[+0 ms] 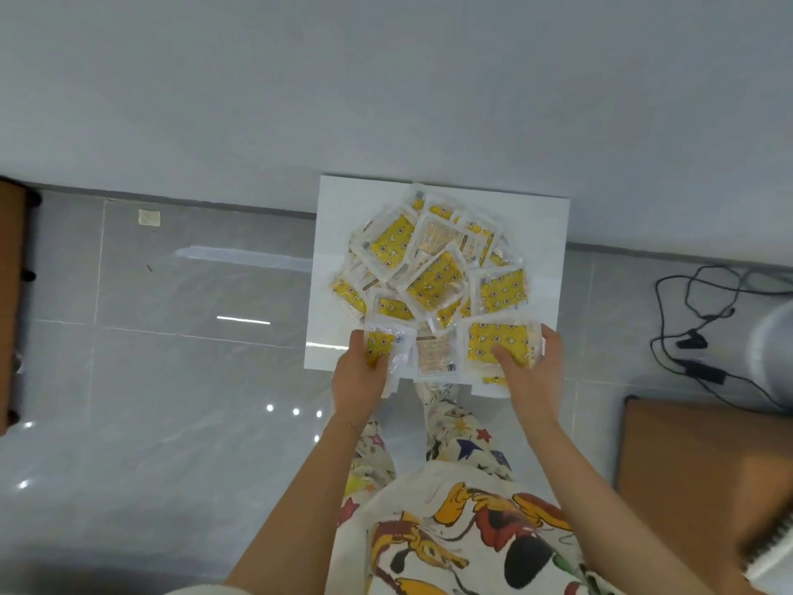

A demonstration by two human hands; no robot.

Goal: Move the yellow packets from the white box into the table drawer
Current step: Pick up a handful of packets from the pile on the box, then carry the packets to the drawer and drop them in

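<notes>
A white box (pixel 545 234) stands on the grey tiled floor against the wall, filled with several yellow packets (pixel 433 279) in clear wrappers. My left hand (pixel 358 380) grips a yellow packet (pixel 386 343) at the box's near left edge. My right hand (pixel 532 362) holds a small stack of yellow packets (pixel 493 343) at the near right edge, thumb on top. The table drawer is not in view.
A brown wooden surface (pixel 703 474) lies at the lower right, and another wooden piece (pixel 8 294) at the far left edge. Black cables (pixel 695 319) trail on the floor to the right. My legs and patterned clothes (pixel 455 508) are below the box.
</notes>
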